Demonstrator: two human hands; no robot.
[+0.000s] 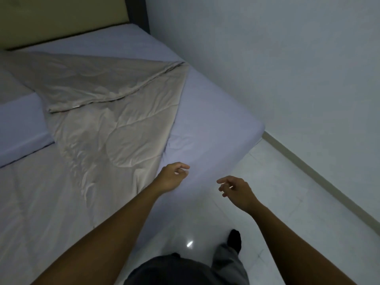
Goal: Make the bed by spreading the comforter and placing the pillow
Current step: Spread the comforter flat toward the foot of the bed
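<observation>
A beige comforter (107,128) lies crumpled and partly folded across the bed, its upper flap doubled over toward the left. The bed's lilac sheet (213,112) shows bare along the right side and near the headboard. A lilac pillow (18,128) rests at the left edge, partly under the comforter. My left hand (172,177) hovers over the sheet just beside the comforter's lower right edge, fingers loosely curled, holding nothing. My right hand (234,189) hangs over the bed's corner and floor, fingers apart and empty.
A beige headboard (61,19) stands at the top left. A pale wall (287,58) runs close along the bed's right side. White tiled floor (287,202) lies at the foot, with my leg and dark sock (234,240) on it.
</observation>
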